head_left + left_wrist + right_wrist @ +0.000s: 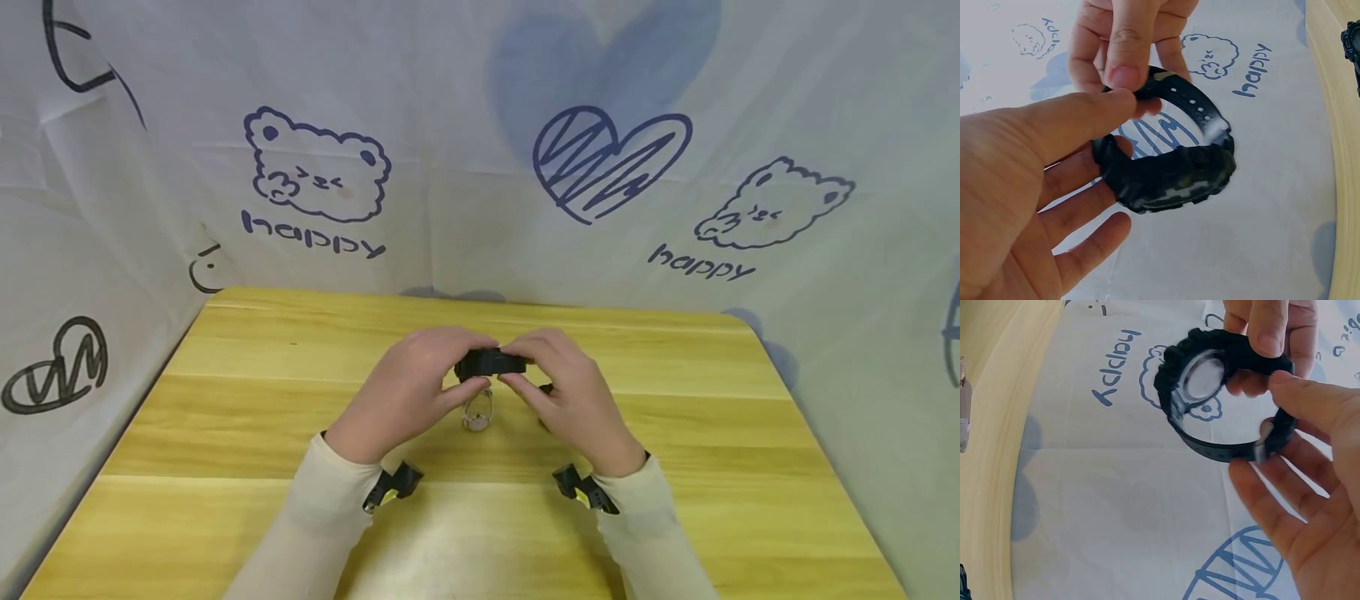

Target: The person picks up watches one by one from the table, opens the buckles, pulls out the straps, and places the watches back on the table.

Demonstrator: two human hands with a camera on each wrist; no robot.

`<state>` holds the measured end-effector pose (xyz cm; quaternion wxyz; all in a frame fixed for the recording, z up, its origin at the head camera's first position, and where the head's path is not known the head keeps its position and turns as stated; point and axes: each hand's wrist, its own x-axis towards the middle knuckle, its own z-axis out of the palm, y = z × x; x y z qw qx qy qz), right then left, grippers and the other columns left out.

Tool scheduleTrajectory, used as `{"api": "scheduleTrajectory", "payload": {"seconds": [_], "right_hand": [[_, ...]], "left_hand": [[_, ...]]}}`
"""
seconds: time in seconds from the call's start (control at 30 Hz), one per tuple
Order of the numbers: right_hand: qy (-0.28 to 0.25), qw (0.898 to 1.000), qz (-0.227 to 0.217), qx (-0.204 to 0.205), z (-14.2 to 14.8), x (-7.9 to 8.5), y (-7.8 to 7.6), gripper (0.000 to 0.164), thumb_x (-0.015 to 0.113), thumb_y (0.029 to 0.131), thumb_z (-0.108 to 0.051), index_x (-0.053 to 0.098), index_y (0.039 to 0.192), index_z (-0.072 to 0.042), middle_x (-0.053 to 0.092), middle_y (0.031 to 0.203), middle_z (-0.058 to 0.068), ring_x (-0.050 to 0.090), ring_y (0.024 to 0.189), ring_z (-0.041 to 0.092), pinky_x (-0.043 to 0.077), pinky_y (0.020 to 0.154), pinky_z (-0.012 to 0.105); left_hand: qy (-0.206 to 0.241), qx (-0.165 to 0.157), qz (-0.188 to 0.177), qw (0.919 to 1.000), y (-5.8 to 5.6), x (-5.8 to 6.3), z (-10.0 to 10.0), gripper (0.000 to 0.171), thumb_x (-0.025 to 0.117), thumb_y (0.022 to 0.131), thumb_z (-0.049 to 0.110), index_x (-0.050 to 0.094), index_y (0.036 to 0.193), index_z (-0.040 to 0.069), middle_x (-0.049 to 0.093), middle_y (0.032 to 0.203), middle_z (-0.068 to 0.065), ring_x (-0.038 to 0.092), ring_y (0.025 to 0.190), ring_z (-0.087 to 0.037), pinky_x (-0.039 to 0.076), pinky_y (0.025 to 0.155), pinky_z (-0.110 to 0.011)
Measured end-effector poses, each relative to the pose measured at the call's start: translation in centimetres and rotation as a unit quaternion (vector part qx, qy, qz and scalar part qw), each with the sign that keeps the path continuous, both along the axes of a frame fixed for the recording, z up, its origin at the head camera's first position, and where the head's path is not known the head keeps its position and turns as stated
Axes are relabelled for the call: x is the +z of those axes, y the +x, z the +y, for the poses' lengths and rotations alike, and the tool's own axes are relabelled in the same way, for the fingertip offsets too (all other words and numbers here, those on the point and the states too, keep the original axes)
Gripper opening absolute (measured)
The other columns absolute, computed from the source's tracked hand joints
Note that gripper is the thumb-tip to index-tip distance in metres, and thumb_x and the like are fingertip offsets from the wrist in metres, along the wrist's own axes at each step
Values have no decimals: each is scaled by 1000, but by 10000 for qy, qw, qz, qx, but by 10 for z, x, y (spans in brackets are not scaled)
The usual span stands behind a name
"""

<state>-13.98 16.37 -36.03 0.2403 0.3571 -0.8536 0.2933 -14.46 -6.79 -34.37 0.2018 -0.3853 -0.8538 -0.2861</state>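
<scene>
Both hands hold one black wristwatch point(491, 362) in the air over the table, its strap forming a loop. The left hand point(420, 383) pinches one side between thumb and fingers. On the opposite side the right hand point(572, 392) pinches the strap. The left wrist view shows the chunky watch case point(1179, 181) and a row of holes along the strap point(1191, 103). A metal buckle point(1263, 449) and the round back of the case point(1204, 379) appear in the right wrist view. Below the hands, a silver watch point(477, 417) stands on the table.
Another dark watch point(1352, 47) shows at the left wrist view's edge; the right hand partly hides a dark object point(546, 389) in the head view. The wooden table point(247, 400) meets a white cloth point(465, 208) with drawings at its back. Each wrist wears a small black camera.
</scene>
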Motion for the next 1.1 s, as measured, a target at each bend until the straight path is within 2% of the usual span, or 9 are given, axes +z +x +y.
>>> {"api": "scheduleTrajectory", "payload": {"seconds": [0.17,0.43,0.77,0.93,1.1], "right_hand": [[-156,9996,198,90,-1,-1,-2,31,84,87,-11,70,115,-7,68,113,7,64,105,23,58,82,39],[-140,9998,101,139,-1,-4,-1,30,83,88,-10,70,115,-8,68,112,6,64,103,21,58,84,39],[-218,9995,19,206,-2,-4,-1,30,81,89,-9,69,117,-10,69,112,4,65,102,19,58,79,36],[-430,9988,-60,227,-1,-4,-2,32,82,87,-6,69,117,-9,69,111,5,66,100,18,59,82,36],[-632,9972,-353,176,1,-2,-1,31,81,89,-5,67,118,-9,69,112,5,66,102,19,58,87,38]], "left_hand": [[56,-59,149,9999,-1,1,-1,30,81,92,23,72,118,11,74,109,1,70,100,-16,56,93,-37],[-68,-51,232,9997,0,-1,-1,30,81,92,24,73,118,11,75,107,1,70,98,-15,57,92,-38],[-37,-1,91,10000,2,-2,-2,30,77,95,29,72,120,13,74,109,2,69,99,-14,57,89,-35],[127,-134,207,9996,0,-2,-3,29,77,95,24,71,121,11,73,110,1,69,98,-14,57,85,-33],[203,-147,362,9990,-2,-3,-5,30,76,96,22,71,122,10,74,112,-1,70,100,-16,58,84,-34]]}}
